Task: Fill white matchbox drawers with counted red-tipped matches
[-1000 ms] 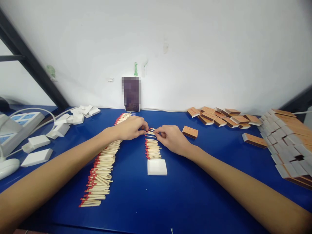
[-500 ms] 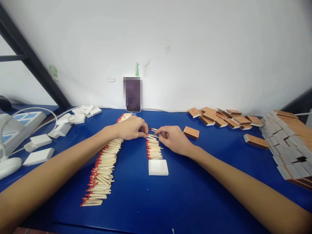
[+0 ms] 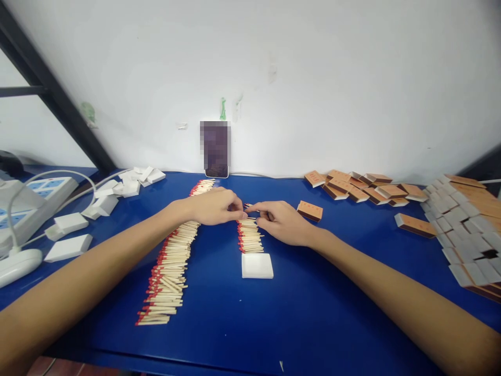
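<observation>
My left hand point(image 3: 219, 206) reaches over the long row of matches point(image 3: 172, 266), thumb and fingertips pinched together at the far end of a shorter row of matches point(image 3: 250, 237). What lies in that pinch is too small to make out. My right hand point(image 3: 284, 222) comes in from the other side, index finger stretched toward the left fingertips and thumb apart below it. A few match tips show between the two hands. Just in front of the short row lies a white matchbox tray point(image 3: 257, 266). An orange matchbox point(image 3: 310, 211) rests beyond my right hand.
Loose orange matchboxes point(image 3: 340, 185) lie at the back right, beside a stacked block of matchboxes point(image 3: 465, 224). White trays point(image 3: 135, 180), a power strip point(image 3: 43, 203) and cables are on the left. A phone point(image 3: 216, 149) leans against the wall.
The left fingertips have shifted slightly right, closer to the right index finger. The right index finger is straighter, and the match ends by it are more covered. The view has tilted slightly.
</observation>
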`<act>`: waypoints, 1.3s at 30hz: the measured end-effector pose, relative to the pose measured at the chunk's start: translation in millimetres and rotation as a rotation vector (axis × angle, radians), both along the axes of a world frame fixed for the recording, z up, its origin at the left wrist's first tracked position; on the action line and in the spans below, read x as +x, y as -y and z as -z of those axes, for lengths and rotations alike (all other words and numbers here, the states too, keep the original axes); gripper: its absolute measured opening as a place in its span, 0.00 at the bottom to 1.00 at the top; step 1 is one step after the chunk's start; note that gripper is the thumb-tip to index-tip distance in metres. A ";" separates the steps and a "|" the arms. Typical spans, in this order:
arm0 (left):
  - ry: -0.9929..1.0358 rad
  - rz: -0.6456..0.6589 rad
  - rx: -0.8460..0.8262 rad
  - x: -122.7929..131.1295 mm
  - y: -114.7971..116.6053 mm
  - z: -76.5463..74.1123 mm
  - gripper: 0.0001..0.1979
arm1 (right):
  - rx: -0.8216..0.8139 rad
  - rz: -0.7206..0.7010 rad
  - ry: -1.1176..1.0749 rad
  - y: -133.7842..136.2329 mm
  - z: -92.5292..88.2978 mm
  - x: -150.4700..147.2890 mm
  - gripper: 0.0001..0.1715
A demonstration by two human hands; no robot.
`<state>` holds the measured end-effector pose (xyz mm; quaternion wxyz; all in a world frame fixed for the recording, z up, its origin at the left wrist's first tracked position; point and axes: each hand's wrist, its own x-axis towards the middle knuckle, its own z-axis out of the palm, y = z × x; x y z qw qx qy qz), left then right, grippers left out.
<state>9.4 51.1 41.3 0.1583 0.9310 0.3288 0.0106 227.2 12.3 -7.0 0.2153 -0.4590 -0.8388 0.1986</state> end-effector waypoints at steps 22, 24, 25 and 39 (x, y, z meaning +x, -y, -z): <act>-0.307 -0.024 0.196 18.8 41.3 -10.8 0.42 | -0.122 -0.242 0.205 11.3 -29.7 6.5 0.40; -0.297 -0.015 0.219 19.4 41.2 -8.6 0.41 | -0.109 -0.242 0.196 11.4 -28.3 5.4 0.37; -0.290 -0.012 0.224 19.6 40.9 -7.9 0.39 | -0.105 -0.239 0.199 11.1 -27.5 5.0 0.34; -0.174 -0.011 0.116 16.9 33.9 -9.8 0.17 | -0.143 -0.209 0.234 9.9 -31.0 1.3 0.18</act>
